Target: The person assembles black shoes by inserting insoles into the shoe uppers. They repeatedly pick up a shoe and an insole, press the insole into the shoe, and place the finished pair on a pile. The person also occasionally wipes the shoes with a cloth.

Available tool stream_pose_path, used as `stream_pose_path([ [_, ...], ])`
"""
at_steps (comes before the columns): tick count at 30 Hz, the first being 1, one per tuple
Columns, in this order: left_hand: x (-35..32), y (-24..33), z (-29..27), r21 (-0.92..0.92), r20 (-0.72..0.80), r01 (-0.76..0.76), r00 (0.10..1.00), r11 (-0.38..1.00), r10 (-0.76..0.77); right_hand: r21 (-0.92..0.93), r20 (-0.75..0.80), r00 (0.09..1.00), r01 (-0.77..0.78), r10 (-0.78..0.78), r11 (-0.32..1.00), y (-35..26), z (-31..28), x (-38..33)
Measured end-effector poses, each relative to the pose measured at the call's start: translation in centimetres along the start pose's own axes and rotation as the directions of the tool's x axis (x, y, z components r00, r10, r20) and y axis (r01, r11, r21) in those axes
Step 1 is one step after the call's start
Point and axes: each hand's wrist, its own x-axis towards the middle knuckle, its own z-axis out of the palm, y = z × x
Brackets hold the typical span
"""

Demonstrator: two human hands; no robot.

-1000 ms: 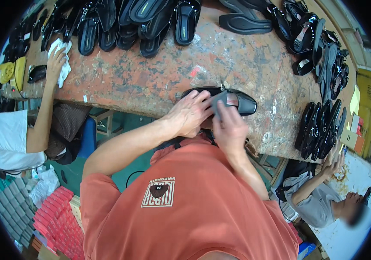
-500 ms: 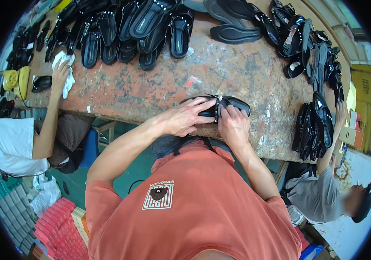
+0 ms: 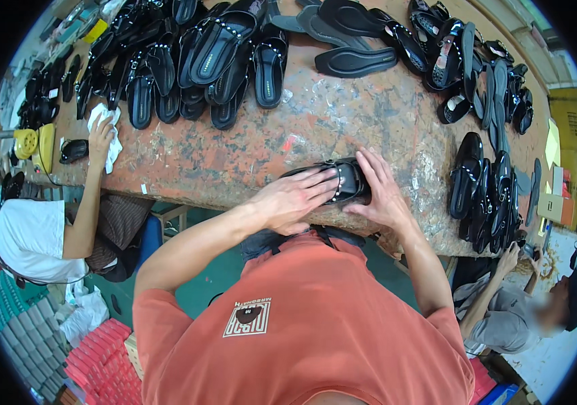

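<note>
A black slide sandal (image 3: 349, 181) with a pearl-like studded strap lies at the table's near edge in front of me. My left hand (image 3: 294, 200) rests across its left part, fingers close together over the upper by the studs and thumb low on the near side, holding it against the table. Much of the sandal's left end is hidden under that hand. At the sandal's right end is my right hand (image 3: 388, 192), fingers stretched and spread, the thumb on the near side and the fingertips on the far side.
Black slides (image 3: 224, 50) crowd the far left of the worn table (image 3: 234, 152); loose dark insoles (image 3: 356, 62) lie at the back. More black shoes (image 3: 484, 192) stand along the right. A co-worker's hand (image 3: 101, 138) at left holds a white cloth; another person (image 3: 511, 314) sits at right.
My right hand has gone from closed fingers on the strap to spread fingers around the sandal's right end. The left hand stays on the sandal. At right, the other person's hands have come nearer.
</note>
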Motion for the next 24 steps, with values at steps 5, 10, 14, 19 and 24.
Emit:
stream_pose_path([
  [5,5.9,0.7,-1.0,-0.053,0.118,0.041,0.992,0.998,-0.035,0.153,0.033,0.999,-0.04,0.035,0.987,2.3,0.9,0.4],
  [10,4.6,0.9,0.8,-0.028,-0.091,0.006,0.996,1.0,-0.009,0.137,0.039,0.998,-0.058,0.053,0.989,2.4,1.3,0.1],
  [14,6.3,1.3,1.7,0.001,-0.185,0.017,0.983,1.0,-0.017,0.131,0.049,0.997,-0.068,0.062,0.989,2.5,1.0,0.2],
  [19,0.0,2.3,-0.9,-0.04,-0.329,0.16,0.93,0.986,-0.165,0.123,0.012,0.998,-0.059,0.058,0.991,2.2,1.2,-0.1],
  [24,-2.6,2.6,-4.1,-0.664,-0.381,0.371,0.579,0.649,-0.721,-0.222,0.083,0.954,0.301,-0.289,0.928,-1.1,-1.7,0.5],
])
